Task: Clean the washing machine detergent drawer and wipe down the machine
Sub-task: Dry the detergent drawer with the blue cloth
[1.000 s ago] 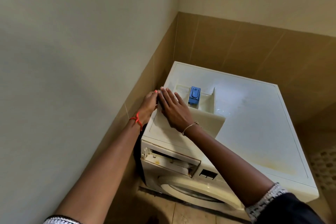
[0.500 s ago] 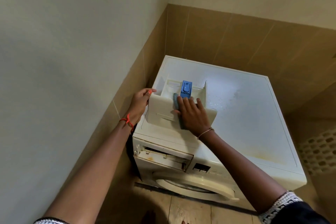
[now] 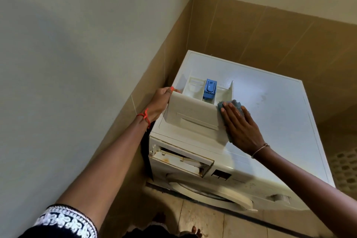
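Head view, left hand (image 3: 160,103) gripping drawer (image 3: 193,116) holding blue insert (image 3: 210,89), right hand (image 3: 241,127) flat on cloth (image 3: 237,104)

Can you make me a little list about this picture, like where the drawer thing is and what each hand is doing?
Place: top of a white washing machine, in a tiled corner
Drawer: the detergent drawer is pulled out and lies on the machine's top
Inside it: a blue insert
Left side: the left hand grips the drawer's left end
Right side: the right hand presses flat on a blue cloth at the drawer's right end
Front: the drawer slot is open, with brownish stains
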